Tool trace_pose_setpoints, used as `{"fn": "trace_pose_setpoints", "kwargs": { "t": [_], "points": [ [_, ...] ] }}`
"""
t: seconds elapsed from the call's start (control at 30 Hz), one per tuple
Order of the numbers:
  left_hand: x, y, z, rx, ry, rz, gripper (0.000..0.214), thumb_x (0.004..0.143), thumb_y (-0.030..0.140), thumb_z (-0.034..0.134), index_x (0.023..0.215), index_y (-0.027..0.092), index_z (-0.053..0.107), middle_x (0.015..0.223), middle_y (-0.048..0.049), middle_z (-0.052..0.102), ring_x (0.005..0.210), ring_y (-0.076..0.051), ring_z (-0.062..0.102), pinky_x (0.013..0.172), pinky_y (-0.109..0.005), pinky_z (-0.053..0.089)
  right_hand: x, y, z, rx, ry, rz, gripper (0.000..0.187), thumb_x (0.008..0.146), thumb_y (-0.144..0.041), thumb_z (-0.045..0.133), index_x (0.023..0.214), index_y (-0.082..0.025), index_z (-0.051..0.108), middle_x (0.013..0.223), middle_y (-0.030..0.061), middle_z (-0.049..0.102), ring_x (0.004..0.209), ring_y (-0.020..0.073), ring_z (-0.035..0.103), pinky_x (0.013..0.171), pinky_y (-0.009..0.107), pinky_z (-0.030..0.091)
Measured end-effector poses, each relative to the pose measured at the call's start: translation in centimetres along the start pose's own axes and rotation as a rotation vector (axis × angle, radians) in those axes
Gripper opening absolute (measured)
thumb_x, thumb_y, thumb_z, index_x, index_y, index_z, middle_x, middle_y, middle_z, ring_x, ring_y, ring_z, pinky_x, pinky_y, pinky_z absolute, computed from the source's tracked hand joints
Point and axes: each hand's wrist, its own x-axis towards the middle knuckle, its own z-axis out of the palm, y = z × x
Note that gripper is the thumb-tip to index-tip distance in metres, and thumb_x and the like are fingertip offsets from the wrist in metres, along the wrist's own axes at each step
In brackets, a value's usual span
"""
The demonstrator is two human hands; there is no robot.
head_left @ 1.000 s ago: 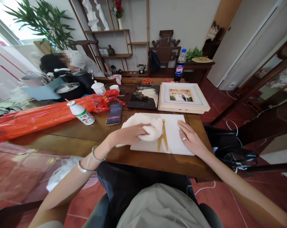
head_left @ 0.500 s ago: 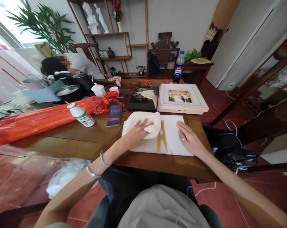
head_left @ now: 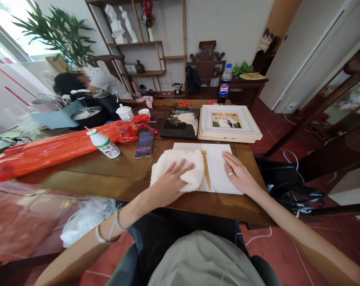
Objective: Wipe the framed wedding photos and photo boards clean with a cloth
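My left hand [head_left: 175, 178] lies with fingers spread on a folded white cloth [head_left: 164, 169], pressing it flat. Beneath the cloth is a white rectangular board or sheet [head_left: 220, 153], its left part covered. A gold, narrow A-shaped piece or print [head_left: 206, 169] shows on the board, partly hidden by the cloth's right edge. On the board's right edge rests my right hand [head_left: 239, 172], fingers stretched out and close together, a ring on one of them; nothing is held in it.
Behind the board are a dark photo panel [head_left: 180, 123] and a white framed photo [head_left: 254, 129]. Orange-handled scissors [head_left: 184, 103] and a cola bottle [head_left: 224, 85] stand farther back. Leftward lie a phone [head_left: 144, 143], a white bottle [head_left: 104, 143] and a red-wrapped bundle [head_left: 54, 145]. A person [head_left: 93, 79] sits beyond.
My left hand has slid the cloth toward me and slightly outward, baring the board's far edge and covering part of the gold shape. My right hand stays in place.
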Motion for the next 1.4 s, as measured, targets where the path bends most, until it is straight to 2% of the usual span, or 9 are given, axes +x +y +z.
{"fn": "trace_pose_setpoints", "kwargs": {
  "t": [0.17, 0.3, 0.57, 0.67, 0.8, 1.0, 1.13, 1.23, 1.4],
  "points": [
    [4.8, -2.5, 1.6, 0.111, 0.125, -0.082, 0.024, 0.093, 0.029, 0.053, 0.102, 0.015, 0.07, 0.158, -0.0105, 0.019, 0.144, -0.039, 0.015, 0.111, -0.058, 0.027, -0.1, 0.2, 0.0, -0.005, -0.008, 0.006, 0.052, 0.097, -0.035, 0.034, 0.141, -0.01, 0.044, 0.15, 0.0141, 0.04, 0.142, 0.024, 0.032, 0.119, 0.046, 0.026],
    [6.3, -2.0, 1.7, 0.142, 0.132, -0.068, 0.029, 0.095, 0.033, 0.048, 0.102, 0.017, 0.071, 0.157, -0.0082, 0.023, 0.144, -0.036, 0.02, 0.111, -0.058, 0.026, -0.1, 0.3, 0.0, -0.007, -0.005, 0.005, 0.052, 0.097, -0.036, 0.034, 0.141, -0.011, 0.044, 0.151, 0.0139, 0.04, 0.142, 0.0237, 0.032, 0.119, 0.046, 0.026],
    [1.2, 4.2, 0.5, 0.052, 0.062, 0.083, 0.021, 0.09, 0.03, 0.057, 0.091, 0.018, 0.074, 0.157, -0.0078, 0.023, 0.145, -0.038, 0.014, 0.113, -0.06, 0.019, 0.0, 0.1, -0.1, -0.017, -0.004, 0.008, 0.052, 0.096, -0.035, 0.035, 0.141, -0.011, 0.045, 0.15, 0.0143, 0.041, 0.142, 0.024, 0.033, 0.119, 0.046, 0.027],
    [0.4, 4.8, 0.2, 0.024, 0.043, 0.114, 0.017, 0.088, 0.028, 0.06, 0.092, 0.018, 0.074, 0.158, -0.0078, 0.022, 0.145, -0.037, 0.014, 0.115, -0.059, 0.017, 0.1, 0.0, -0.1, -0.021, -0.006, 0.002, 0.053, 0.096, -0.035, 0.034, 0.14, -0.008, 0.045, 0.149, 0.0158, 0.041, 0.142, 0.0242, 0.033, 0.119, 0.046, 0.027],
    [2.3, 2.9, 0.4, 0.032, 0.079, 0.067, 0.021, 0.091, 0.029, 0.054, 0.092, 0.018, 0.073, 0.158, -0.0069, 0.021, 0.145, -0.034, 0.016, 0.114, -0.057, 0.02, 0.1, 0.2, 0.0, -0.012, 0.013, -0.014, 0.05, 0.096, -0.035, 0.035, 0.14, -0.013, 0.046, 0.148, 0.013, 0.043, 0.141, 0.0243, 0.035, 0.118, 0.047, 0.028],
    [8.1, -1.2, 0.8, 0.081, 0.135, -0.027, 0.037, 0.098, 0.038, 0.043, 0.098, 0.014, 0.071, 0.156, -0.0108, 0.026, 0.144, -0.034, 0.022, 0.111, -0.057, 0.026, 0.0, 0.6, 0.2, 0.04, 0.035, -0.044, 0.048, 0.097, -0.036, 0.036, 0.143, -0.024, 0.043, 0.15, 0.0058, 0.042, 0.141, 0.0255, 0.034, 0.118, 0.052, 0.028],
    [10.1, -1.8, 1.1, 0.125, 0.15, -0.043, 0.039, 0.098, 0.039, 0.042, 0.103, 0.013, 0.07, 0.155, -0.014, 0.026, 0.143, -0.036, 0.021, 0.11, -0.06, 0.025, -0.1, 0.5, 0.2, 0.041, 0.033, -0.023, 0.048, 0.097, -0.037, 0.036, 0.143, -0.023, 0.044, 0.15, 0.0056, 0.041, 0.141, 0.0246, 0.034, 0.119, 0.05, 0.026],
    [9.5, -0.5, 1.3, 0.147, 0.142, -0.027, 0.037, 0.098, 0.037, 0.043, 0.102, 0.013, 0.071, 0.155, -0.0146, 0.028, 0.143, -0.039, 0.019, 0.109, -0.063, 0.024, 0.0, 0.5, 0.3, 0.041, 0.032, -0.022, 0.048, 0.097, -0.036, 0.036, 0.142, -0.022, 0.044, 0.15, 0.0064, 0.041, 0.141, 0.0251, 0.034, 0.118, 0.05, 0.026],
    [5.8, 4.6, 1.5, 0.132, 0.153, 0.083, 0.024, 0.091, 0.031, 0.056, 0.091, 0.016, 0.074, 0.154, -0.0147, 0.028, 0.142, -0.044, 0.017, 0.108, -0.068, 0.02, 0.0, 0.7, 0.3, 0.029, 0.022, -0.029, 0.049, 0.095, -0.029, 0.037, 0.142, -0.017, 0.044, 0.149, 0.0107, 0.043, 0.14, 0.0261, 0.035, 0.118, 0.051, 0.028]
  ]
}}
